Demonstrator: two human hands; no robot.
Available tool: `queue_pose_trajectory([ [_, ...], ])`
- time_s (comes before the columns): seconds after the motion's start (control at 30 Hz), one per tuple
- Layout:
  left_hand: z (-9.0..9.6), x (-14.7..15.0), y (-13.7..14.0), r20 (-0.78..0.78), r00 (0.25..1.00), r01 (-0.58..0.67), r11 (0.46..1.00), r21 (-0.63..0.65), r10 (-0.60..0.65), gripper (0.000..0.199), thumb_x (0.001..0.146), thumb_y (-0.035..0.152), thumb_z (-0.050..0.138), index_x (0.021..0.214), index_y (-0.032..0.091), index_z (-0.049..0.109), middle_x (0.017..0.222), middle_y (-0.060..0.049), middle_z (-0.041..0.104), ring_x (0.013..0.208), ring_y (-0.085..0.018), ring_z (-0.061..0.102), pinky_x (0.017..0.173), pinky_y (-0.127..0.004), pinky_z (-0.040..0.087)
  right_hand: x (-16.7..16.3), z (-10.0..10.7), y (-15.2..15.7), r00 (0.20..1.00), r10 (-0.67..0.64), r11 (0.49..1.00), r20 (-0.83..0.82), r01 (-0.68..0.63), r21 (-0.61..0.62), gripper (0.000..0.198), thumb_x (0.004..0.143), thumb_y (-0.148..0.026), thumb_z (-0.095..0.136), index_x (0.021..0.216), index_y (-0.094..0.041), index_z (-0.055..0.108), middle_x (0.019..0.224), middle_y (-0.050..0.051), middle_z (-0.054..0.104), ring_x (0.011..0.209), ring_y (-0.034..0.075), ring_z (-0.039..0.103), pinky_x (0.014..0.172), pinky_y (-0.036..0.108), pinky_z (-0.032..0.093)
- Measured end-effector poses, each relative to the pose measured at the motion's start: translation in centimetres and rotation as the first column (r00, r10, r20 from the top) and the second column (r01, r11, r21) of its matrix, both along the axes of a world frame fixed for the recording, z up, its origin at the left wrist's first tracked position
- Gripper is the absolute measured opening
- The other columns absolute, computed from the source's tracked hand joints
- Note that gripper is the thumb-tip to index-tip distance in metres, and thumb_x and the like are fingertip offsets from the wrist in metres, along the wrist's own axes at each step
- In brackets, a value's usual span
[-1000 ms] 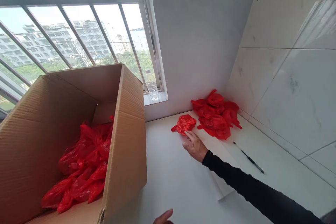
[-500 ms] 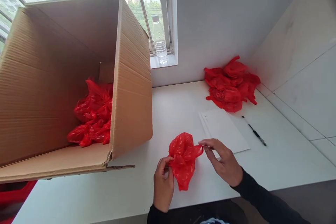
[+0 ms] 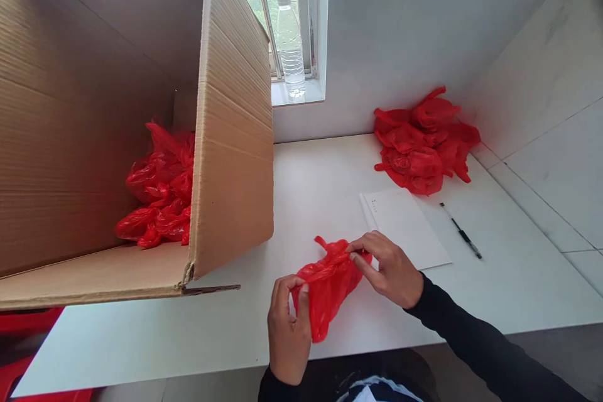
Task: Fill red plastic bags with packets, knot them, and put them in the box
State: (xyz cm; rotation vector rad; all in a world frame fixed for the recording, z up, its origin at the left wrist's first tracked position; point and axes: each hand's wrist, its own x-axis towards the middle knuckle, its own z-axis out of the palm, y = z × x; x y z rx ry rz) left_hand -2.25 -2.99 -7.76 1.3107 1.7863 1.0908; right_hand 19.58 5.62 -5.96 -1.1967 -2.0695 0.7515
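A thin red plastic bag point(image 3: 327, 292) is stretched between my two hands above the front of the white table point(image 3: 226, 333). My left hand point(image 3: 288, 330) pinches its left edge between thumb and fingers. On the other side, my right hand point(image 3: 389, 267) grips the bag's upper right part, fingertips pressed together. A short strip of the bag sticks up at the top, between the hands. More red plastic bags point(image 3: 162, 191) lie crumpled inside the large cardboard box point(image 3: 235, 138) at the left, partly hidden by its side wall.
Another heap of red bags point(image 3: 424, 141) lies in the back right corner. White paper point(image 3: 409, 226) and a black pen point(image 3: 461, 231) are on the table's right half. A clear water bottle point(image 3: 291, 44) stands on the windowsill. Red stools point(image 3: 28, 326) show at the lower left.
My right hand has gone from holding a loop at the bag's right to gripping its upper part. The bag is now pulled out longer and slanted. The view has tilted down slightly.
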Motion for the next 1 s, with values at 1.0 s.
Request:
queue_pose_trajectory([
  [1.0,3.5,0.1,1.5,-0.338,0.941,0.064,0.956,0.287,0.038,0.009,0.092,0.024,0.062,0.098,0.024,0.068,0.095,-0.005,0.055,0.087,-0.019,0.057,0.072,-0.03,0.049,2.2,2.6,-2.9,0.977,-0.21,0.92,-0.035,0.185,-0.345,0.018,0.096,-0.042,0.051,0.102,-0.029,0.06,0.082,0.001,0.059,0.078,0.019,0.055,0.064,0.032,0.045],
])
